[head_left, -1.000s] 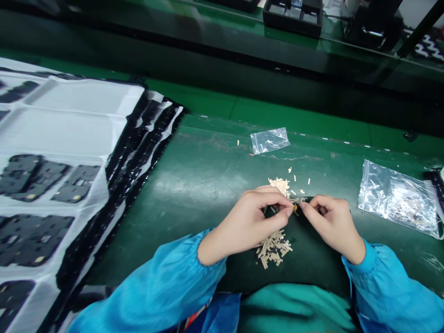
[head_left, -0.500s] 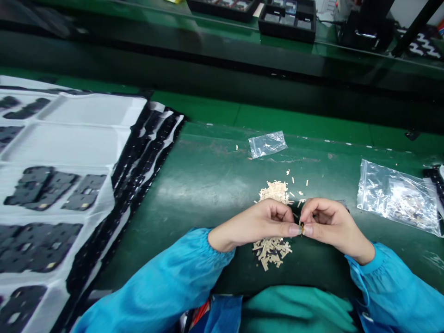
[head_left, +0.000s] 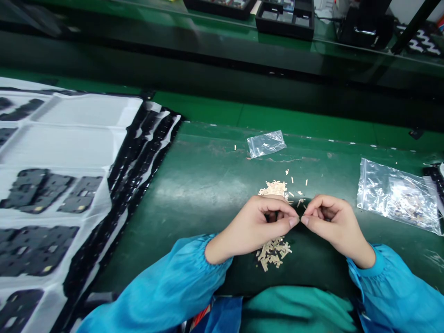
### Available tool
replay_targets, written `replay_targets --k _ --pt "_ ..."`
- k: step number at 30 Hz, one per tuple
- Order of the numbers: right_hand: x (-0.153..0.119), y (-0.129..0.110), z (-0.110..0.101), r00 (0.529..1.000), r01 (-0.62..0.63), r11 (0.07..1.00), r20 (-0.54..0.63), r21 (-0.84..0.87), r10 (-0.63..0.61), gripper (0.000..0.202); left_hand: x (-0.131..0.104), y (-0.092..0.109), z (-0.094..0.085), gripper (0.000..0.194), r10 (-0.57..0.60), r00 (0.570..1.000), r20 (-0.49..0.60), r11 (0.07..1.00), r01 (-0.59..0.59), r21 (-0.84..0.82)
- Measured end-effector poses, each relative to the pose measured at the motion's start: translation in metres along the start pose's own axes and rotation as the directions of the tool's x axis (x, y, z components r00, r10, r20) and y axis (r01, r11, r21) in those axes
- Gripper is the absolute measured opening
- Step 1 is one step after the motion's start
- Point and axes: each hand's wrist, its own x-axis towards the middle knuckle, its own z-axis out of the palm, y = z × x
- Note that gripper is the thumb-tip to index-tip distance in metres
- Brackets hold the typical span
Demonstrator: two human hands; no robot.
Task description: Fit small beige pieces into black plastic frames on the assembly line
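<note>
My left hand [head_left: 267, 221] is pinched, thumb against index finger, above the green mat [head_left: 208, 185]. Facing it, my right hand [head_left: 328, 219] is pinched too, its fingertips a small gap from the left ones. Whatever lies between the fingertips of either hand is too small to make out. Behind my left hand rests a heap of small pale pieces [head_left: 274, 188], partly covered by it. Nearer to me, a second pile of small tan strips [head_left: 274, 254] lies below the left hand. A few loose pieces [head_left: 300, 202] are scattered beyond the fingertips.
A small clear bag [head_left: 266, 144] lies beyond the heaps. At the right is a larger clear bag [head_left: 398, 196] with small pieces inside. White trays [head_left: 79, 143] with dark flat parts [head_left: 81, 194] fill the left side. Black boxes [head_left: 286, 30] stand on the raised shelf.
The fingertips of both hands have moved slightly up and apart. The small dark and yellowish piece that showed between them is no longer visible.
</note>
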Motion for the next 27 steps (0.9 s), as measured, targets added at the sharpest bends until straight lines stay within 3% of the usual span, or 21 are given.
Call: replay_targets --k 4,9,16,21,27 --pt "0.0005 -0.0002 0.0003 1.0 -0.002 1.0 -0.014 0.009 0.002 0.014 -0.0021 0.0 0.0002 0.014 0.071 0.997 -0.024 0.996 -0.07 0.053" --pt "0.0018 -0.0004 -0.0011 0.998 -0.025 1.0 0.054 0.015 0.024 0.015 -0.0034 -0.0013 -0.0009 0.014 0.088 0.995 -0.042 0.992 -0.084 0.098" --pt "0.003 0.001 -0.0008 0.998 -0.06 0.998 0.037 0.026 0.059 0.024 -0.0017 -0.0019 -0.0009 0.014 0.111 0.994 -0.025 0.987 -0.107 0.12" --pt "0.0038 0.0056 -0.0015 0.999 -0.036 0.999 0.037 0.006 0.036 0.025 -0.0006 0.0006 -0.001 0.016 0.03 0.999 -0.02 0.996 -0.028 0.086" --pt "0.0064 0.0071 -0.0027 0.995 -0.054 0.997 0.081 0.055 0.049 0.026 0.0034 -0.0031 0.0007 0.025 -0.096 0.994 0.044 0.98 0.102 -0.169"
